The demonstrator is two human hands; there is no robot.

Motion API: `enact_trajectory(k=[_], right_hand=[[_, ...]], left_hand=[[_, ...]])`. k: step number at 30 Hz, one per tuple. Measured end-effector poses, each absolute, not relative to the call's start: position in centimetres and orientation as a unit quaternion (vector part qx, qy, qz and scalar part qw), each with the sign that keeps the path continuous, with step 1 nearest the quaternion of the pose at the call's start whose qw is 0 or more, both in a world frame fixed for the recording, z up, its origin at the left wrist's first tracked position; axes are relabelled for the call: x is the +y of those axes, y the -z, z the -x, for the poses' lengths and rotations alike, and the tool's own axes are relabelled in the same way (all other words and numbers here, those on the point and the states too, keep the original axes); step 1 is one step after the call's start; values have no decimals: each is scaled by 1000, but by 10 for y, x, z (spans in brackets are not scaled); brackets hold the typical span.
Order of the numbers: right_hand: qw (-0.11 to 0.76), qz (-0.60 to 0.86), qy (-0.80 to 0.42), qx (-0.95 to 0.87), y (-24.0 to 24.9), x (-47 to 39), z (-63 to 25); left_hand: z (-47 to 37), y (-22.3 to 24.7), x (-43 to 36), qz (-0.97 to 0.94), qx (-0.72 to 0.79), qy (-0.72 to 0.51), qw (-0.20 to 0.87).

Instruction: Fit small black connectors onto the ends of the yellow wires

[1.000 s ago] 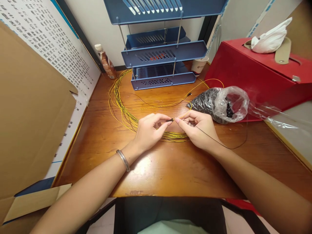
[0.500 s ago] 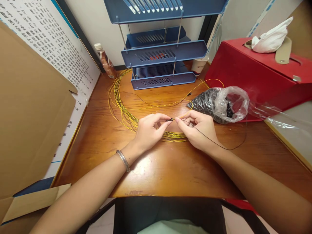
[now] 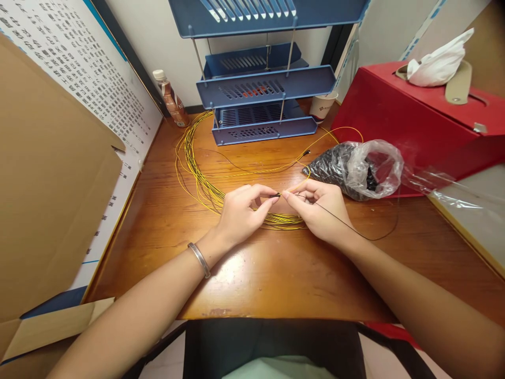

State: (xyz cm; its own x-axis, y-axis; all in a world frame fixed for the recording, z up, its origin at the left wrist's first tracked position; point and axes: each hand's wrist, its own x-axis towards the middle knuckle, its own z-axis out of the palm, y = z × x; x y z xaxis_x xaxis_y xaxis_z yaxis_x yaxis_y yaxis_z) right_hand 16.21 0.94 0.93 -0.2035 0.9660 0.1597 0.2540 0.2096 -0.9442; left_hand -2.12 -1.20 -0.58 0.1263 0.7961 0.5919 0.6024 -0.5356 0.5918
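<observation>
Black connector (image 3: pixel 278 195) is pinched in left hand's (image 3: pixel 241 210) fingers above worktop (image 3: pixel 272 284); yellow wire (image 3: pixel 309 172) is gripped in right hand's (image 3: pixel 323 208) fingers, end at connector. Seating can't be confirmed; black wire (image 3: pixel 335 216) is left loose.

Black piece (image 3: pixel 278 195): form too small to tell.
Left hand (image 3: pixel 241 210) covers one end and, with right hand (image 3: pixel 324 211), part of coil (image 3: pixel 191 152). Rack (image 3: pixel 302 84), cut by top edge, hides part of cup (image 3: pixel 322 109). Red box (image 3: pixel 398 118) cut by right edge.
</observation>
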Motion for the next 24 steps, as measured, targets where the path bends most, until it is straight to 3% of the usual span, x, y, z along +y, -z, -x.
enact_trajectory(k=[11, 24], right_hand=[[412, 457, -495, -614, -11, 12, -162], [454, 417, -477, -626, -9, 11, -162]], left_hand=[[20, 6, -14, -712, 479, -481, 180], [19, 6, -14, -693, 482, -491, 214]])
